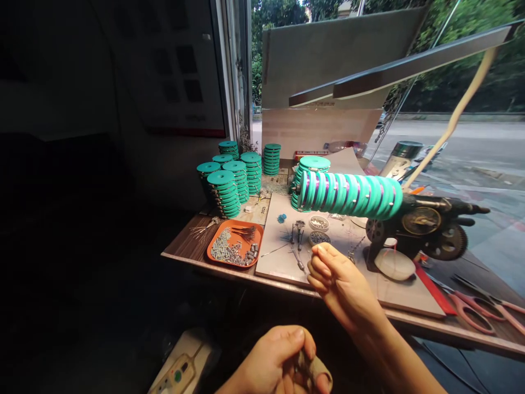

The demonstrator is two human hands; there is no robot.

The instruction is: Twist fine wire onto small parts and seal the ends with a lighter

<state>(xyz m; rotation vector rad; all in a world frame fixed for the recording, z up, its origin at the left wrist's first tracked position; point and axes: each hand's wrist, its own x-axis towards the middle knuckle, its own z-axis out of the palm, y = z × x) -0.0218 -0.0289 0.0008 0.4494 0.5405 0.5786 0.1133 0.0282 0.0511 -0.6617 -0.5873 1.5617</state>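
My right hand (338, 282) is raised just past the table's front edge, below the winding machine. Its thumb and forefinger are pinched together, and whatever they hold is too fine to make out. Lower and nearer to me is my left hand (279, 355), palm up with fingers curled; a dull, tan-grey covering or scrap shows at its fingertips, and its kind is unclear. Beyond the right hand, a row of green spools (348, 194) with dark purple winding sits on the spindle of the black hand winder (426, 219). A small dish of dark bits (320, 238) lies near the right fingertips.
Several stacks of green discs (223, 191) stand at the back left. An orange tray (211, 254) holds small tubes and metal parts. Pink-handled scissors (471, 314) and a red strip (435, 287) lie at right. A board (274, 262) covers the table's middle, bearing wired parts.
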